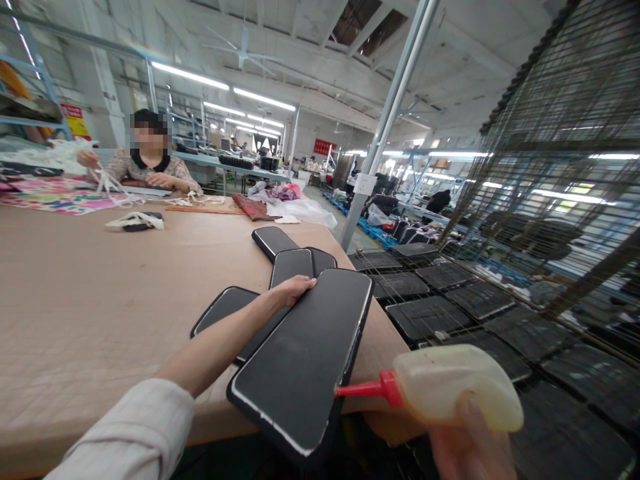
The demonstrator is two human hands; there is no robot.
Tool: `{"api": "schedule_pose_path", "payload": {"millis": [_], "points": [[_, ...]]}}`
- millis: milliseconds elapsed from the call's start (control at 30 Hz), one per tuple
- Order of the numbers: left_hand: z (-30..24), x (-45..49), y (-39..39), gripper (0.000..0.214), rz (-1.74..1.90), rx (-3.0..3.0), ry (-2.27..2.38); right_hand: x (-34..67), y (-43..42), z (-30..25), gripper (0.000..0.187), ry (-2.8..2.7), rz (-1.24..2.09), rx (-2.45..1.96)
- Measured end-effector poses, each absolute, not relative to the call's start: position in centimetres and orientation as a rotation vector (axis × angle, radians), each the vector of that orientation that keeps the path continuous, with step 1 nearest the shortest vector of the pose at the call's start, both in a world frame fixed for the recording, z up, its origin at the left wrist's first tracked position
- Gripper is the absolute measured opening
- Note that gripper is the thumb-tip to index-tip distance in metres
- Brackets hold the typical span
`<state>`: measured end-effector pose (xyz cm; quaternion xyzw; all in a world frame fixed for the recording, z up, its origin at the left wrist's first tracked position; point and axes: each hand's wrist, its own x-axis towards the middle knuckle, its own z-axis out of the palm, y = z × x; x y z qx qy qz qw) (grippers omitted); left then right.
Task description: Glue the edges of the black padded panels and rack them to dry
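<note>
A black rounded rectangular panel (pixel 305 360) with a whitish line of glue around its edge lies tilted over the table's near right corner. My left hand (pixel 296 289) grips its far left edge, with the thumb on top and the other fingers hidden. In my right hand (pixel 470 437), slightly blurred, is a translucent glue bottle (pixel 455 387) with yellowish liquid in it. Its red nozzle (pixel 367 389) points left, the tip at the panel's right edge. Several similar panels lie under and beyond this one, among them a dark one (pixel 223 310) at the left.
Brown covering lies on the table (pixel 100 300). A co-worker (pixel 150 163) sits at its far left side, handling white strips. Right of the table, a wire rack (pixel 565 293) carries rows of black panels. A metal post (pixel 385 127) stands past the far right corner.
</note>
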<state>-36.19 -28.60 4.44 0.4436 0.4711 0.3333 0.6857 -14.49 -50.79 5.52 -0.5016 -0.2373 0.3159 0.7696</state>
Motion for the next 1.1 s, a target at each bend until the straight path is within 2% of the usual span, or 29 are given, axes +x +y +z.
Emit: {"api": "schedule_pose_path", "payload": {"millis": [200,533,933,1100], "points": [[4.3,-36.1,-28.4,0.023,0.755,0.987,1.068,-13.2,-50.6,4.5,0.056,-0.599,0.606,-1.139],[4.5,-36.1,-28.3,0.021,0.755,0.983,1.092,-14.2,-50.9,4.0,0.059,-0.666,0.66,-1.102],[4.7,-36.8,-28.1,0.019,0.775,0.966,1.121,-13.2,-51.2,2.7,0.049,-0.665,0.632,-1.195],[4.5,-37.0,-27.8,0.019,0.798,0.952,1.138,-13.4,-51.0,2.5,0.062,-0.73,0.584,-1.106]]}}
